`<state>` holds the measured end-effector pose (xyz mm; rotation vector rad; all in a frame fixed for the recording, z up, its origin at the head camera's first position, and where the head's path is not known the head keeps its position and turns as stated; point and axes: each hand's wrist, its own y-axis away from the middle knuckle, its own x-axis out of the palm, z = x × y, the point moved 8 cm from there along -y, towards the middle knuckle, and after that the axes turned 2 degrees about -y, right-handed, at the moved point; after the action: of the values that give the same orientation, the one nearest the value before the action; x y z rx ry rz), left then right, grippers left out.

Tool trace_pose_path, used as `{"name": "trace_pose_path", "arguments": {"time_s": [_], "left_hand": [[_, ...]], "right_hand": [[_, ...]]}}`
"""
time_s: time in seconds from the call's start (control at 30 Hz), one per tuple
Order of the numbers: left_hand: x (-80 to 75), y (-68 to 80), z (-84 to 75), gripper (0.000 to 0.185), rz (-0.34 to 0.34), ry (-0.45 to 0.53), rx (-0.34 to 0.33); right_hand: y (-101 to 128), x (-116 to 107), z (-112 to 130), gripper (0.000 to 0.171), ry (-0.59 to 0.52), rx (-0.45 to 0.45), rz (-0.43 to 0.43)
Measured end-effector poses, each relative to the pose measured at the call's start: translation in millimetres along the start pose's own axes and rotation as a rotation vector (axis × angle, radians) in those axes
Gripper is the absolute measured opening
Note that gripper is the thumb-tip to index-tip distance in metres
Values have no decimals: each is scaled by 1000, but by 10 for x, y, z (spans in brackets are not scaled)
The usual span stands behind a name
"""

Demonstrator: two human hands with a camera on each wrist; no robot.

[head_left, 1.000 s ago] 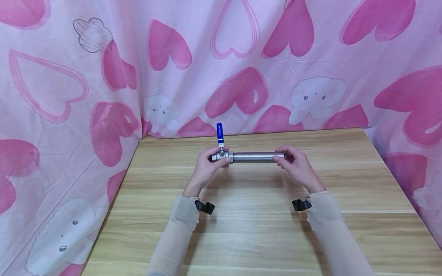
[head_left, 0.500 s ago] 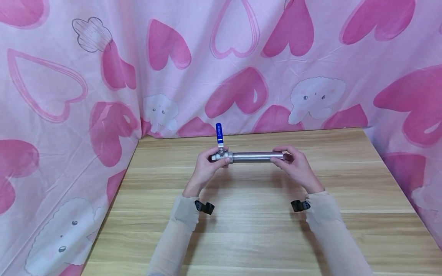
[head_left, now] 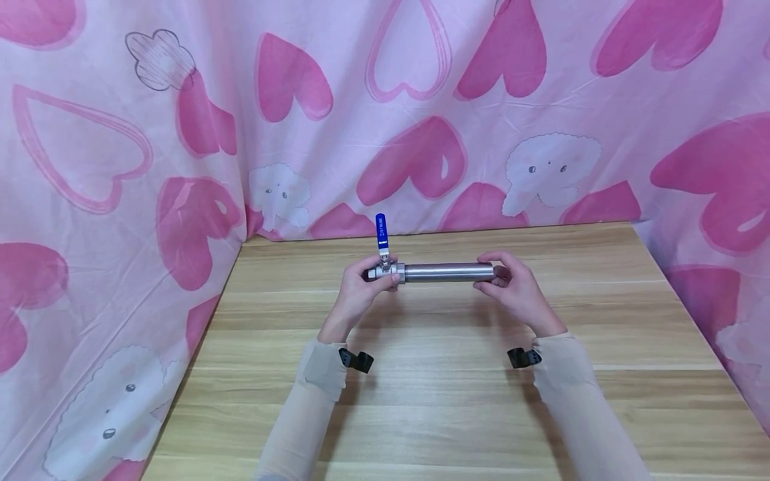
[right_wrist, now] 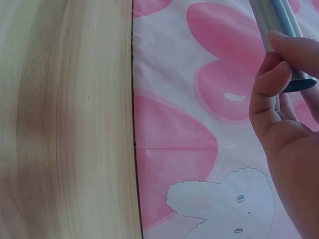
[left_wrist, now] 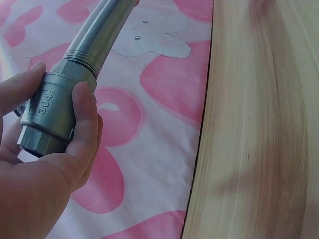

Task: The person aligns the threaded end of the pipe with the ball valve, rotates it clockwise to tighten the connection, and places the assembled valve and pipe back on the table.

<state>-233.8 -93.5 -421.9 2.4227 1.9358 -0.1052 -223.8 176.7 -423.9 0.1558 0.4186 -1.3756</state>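
Observation:
My left hand grips a steel ball valve, thumb in front and fingers behind it. Its blue lever handle points away toward the curtain. A straight steel pipe runs rightward from the valve. Close up in the left wrist view, "304" is cast on the valve body, and several bare threads show where the pipe enters it. At the pipe's far end, my right hand holds it between thumb and fingers. The pipe's open end shows among those fingers in the right wrist view.
Valve and pipe are held above a wood-grain table. A pink curtain with hearts and white cartoon animals hangs along the back and both sides. Each wrist wears a black camera mount over a light sleeve.
My right thumb has slid from the pipe's front face down to its lower edge, with the fingers shifting along the top. My left hand and the valve stay almost in place.

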Motion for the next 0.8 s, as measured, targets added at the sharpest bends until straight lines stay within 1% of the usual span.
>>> {"name": "trace_pose_path", "arguments": {"time_s": [0.1,0.3,0.43,0.6,0.8], "left_hand": [[1,-2,-1,39,2,-8,-5],[7,-7,-6,38,6,-24,0],[5,-17,3,37,8,-25,8],[7,-8,-16,37,6,-19,17],[2,0,-2,36,2,-13,5]], "right_hand": [[-1,-8,10,43,-7,-11,-5],[-5,-12,7,43,-8,-4,-1],[-4,-14,9,45,-13,2,9],[1,-27,17,45,-15,-14,5],[13,-38,26,42,-21,-25,-7]]}}
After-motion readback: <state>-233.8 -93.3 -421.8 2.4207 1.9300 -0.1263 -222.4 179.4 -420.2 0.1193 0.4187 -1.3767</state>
